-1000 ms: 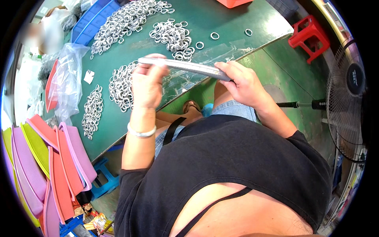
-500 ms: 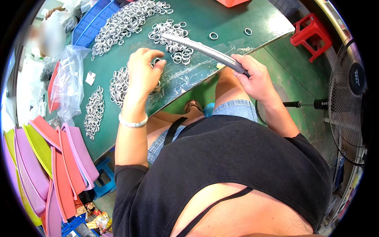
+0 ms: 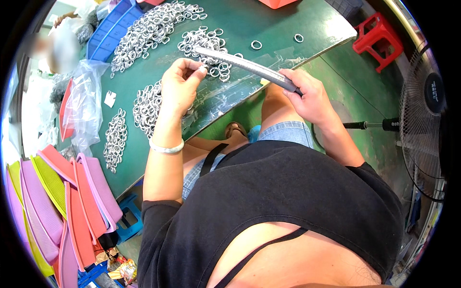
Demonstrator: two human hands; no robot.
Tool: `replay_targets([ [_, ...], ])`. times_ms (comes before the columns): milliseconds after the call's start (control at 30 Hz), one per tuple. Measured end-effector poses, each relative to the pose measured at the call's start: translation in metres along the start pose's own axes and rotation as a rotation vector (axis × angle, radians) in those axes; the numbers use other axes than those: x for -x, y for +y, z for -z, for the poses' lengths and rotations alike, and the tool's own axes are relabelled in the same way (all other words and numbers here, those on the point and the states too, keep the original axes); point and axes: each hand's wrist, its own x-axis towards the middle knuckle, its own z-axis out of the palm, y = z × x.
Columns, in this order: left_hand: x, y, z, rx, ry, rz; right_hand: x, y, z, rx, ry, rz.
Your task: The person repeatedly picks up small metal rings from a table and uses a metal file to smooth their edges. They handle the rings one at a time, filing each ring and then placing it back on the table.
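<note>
My right hand (image 3: 307,92) grips the dark handle of a ring mandrel (image 3: 245,65), a long tapered metal stick with marks along it. Its tip points left, over a pile of silvery rings (image 3: 201,39). Just below that tip, my left hand (image 3: 178,87) pinches thumb and fingers together. What lies in the pinch is too small to make out. A second pile of rings (image 3: 146,108) lies beside my left wrist, partly hidden by the hand. Two single rings, a nearer one (image 3: 256,45) and a farther one (image 3: 298,38), lie apart on the green table (image 3: 230,17).
More rings spread in a large heap (image 3: 149,33) and a small heap (image 3: 115,139). A blue bin (image 3: 113,29) and a clear plastic bag (image 3: 86,108) stand left. Coloured plastic baskets (image 3: 86,197) crowd the lower left. At right are a red stool (image 3: 379,41) and a fan (image 3: 422,115).
My left hand has risen slightly toward the mandrel's tip, and its fingers have closed into a pinch. The mandrel has shifted slightly down and left.
</note>
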Motion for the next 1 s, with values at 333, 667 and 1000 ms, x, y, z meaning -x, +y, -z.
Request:
replay_targets([
  [333, 0.003, 0.006, 0.014, 0.557, -0.016, -0.016, 0.0, -0.009, -0.001, 0.053, -0.069, 0.013],
  [667, 0.005, -0.005, 0.012, 0.681, -0.018, -0.088, 0.001, -0.01, -0.004, 0.0, -0.097, 0.043],
  [1000, 0.013, -0.005, 0.002, 0.638, -0.132, -0.097, 0.001, -0.015, -0.005, -0.027, -0.132, 0.072],
])
